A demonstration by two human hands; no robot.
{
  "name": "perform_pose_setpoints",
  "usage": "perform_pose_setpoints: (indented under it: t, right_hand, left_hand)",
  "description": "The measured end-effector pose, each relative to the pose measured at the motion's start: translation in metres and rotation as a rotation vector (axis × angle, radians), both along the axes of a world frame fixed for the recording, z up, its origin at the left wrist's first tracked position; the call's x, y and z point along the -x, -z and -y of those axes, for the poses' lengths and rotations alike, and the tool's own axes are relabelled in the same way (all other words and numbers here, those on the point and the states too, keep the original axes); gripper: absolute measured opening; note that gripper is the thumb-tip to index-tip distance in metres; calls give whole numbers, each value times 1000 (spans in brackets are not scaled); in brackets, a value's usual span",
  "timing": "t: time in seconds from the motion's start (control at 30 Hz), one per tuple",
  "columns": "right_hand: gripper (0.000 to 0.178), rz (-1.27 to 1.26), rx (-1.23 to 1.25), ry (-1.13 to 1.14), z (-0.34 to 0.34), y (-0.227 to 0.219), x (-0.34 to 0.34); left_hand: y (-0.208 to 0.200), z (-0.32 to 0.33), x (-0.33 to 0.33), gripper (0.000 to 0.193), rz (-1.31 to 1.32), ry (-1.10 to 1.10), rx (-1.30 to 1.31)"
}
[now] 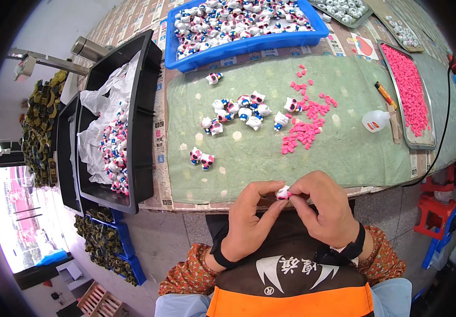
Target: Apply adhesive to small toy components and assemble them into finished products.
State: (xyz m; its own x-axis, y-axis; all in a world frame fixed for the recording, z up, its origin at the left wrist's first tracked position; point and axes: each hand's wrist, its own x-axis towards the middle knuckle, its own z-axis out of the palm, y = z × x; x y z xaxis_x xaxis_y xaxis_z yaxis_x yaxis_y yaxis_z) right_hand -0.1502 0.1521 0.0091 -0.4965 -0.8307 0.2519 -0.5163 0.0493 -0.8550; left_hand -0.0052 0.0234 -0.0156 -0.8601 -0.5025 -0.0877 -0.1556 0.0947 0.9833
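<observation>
At the table's near edge, both hands meet around a small white cat figurine with pink and dark parts point(284, 194). My left hand point(252, 216) pinches it from the left between thumb and fingers. From the other side, my right hand point(325, 208) grips it with thumb and forefinger. Much of the figurine is hidden by the fingertips. Ahead on the green cloth point(228, 179) lie several similar white, blue and pink figurines point(245, 114). To their right is a loose scatter of small pink pieces point(303, 134).
A blue tray point(254, 48) full of figurines stands at the back. On the left, a black crate point(146, 105) holds paper and figurines. A metal tray point(426, 141) of pink pieces, a small white bottle point(375, 120) and an orange-black tube point(384, 94) are at right.
</observation>
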Motion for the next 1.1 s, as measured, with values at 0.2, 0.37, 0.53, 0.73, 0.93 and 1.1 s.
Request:
perform_pose_setpoints:
  t: [0.2,0.37,0.53,0.73,0.93,1.1]
  right_hand:
    - [24,49,42,23,0,8,0]
    - [21,113,26,31,-2,7,-1]
    - [14,416,-51,59,-6,8,-1]
    - [14,856,-151,67,-9,9,7]
    - [11,603,-148,38,-8,9,-1]
    - [13,816,-182,-9,-8,7,6]
  left_hand:
    - [2,-3,2,33,-7,-33,-117]
    - [4,-3,1,33,8,-31,-144]
    - [3,-3,0,33,-18,-19,26]
    - [3,4,-2,32,-53,58,177]
    - [5,4,-2,30,-84,99,225]
    - [-1,1,-1,28,-25,69,-171]
